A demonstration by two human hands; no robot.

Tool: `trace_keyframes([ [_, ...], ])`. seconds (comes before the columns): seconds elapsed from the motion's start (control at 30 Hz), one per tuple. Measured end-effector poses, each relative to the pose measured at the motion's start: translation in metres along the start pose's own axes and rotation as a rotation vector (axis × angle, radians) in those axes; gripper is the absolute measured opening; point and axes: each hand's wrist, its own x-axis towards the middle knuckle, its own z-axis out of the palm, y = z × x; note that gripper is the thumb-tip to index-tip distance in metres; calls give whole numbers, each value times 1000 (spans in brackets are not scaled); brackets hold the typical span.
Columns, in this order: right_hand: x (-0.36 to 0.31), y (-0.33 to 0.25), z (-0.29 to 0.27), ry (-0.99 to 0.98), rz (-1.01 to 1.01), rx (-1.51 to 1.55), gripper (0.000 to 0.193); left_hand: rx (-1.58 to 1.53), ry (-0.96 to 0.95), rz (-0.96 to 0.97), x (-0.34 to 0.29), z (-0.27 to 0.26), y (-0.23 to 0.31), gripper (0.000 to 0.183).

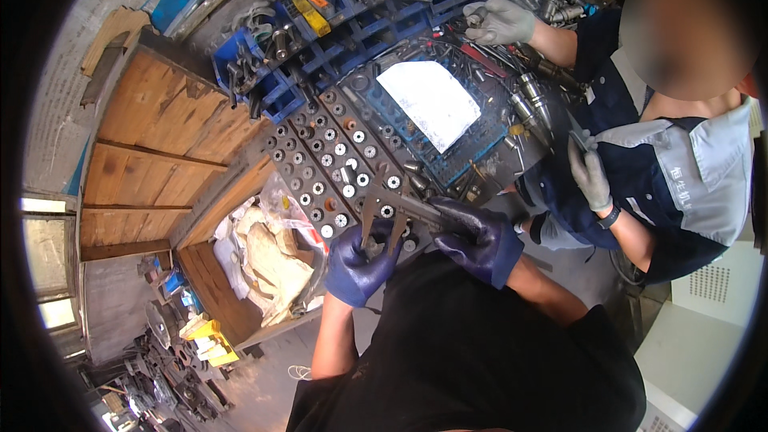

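Observation:
My right hand [480, 240], in a dark blue-purple coated glove, grips the beam of a metal caliper [420, 210]. The caliper's jaws are spread and point down toward my left hand [360, 266], which wears the same kind of glove. My left fingers are curled at the jaw tips around something small, mostly hidden, that I cannot make out. Just beyond both hands lies a dark rack of round slotted collets [339, 150], set in rows, with several light metal faces showing.
Blue parts bins [360, 20] line the bench's back. A white paper sheet [430, 102] lies on a blue tray of small tools. At right a co-worker in grey gloves [590, 176] stands close. A wooden crate [216, 284] with crumpled wrapping stands at left.

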Motion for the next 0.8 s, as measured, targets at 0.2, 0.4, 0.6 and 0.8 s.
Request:
trace_keyframes([
  [0.2,4,-8,-8,-15,-26,-113,51,-34,-32,29,6,-5,-6,16],
  [0.4,9,-13,-4,66,-60,-164,49,-3,-43,38,11,-10,7,14],
  [0.6,17,-19,-7,-3,-111,-218,53,-26,-184,49,14,-20,13,20],
  [0.8,22,-20,-12,-73,-192,-267,58,-67,-273,50,14,-23,-9,25],
])
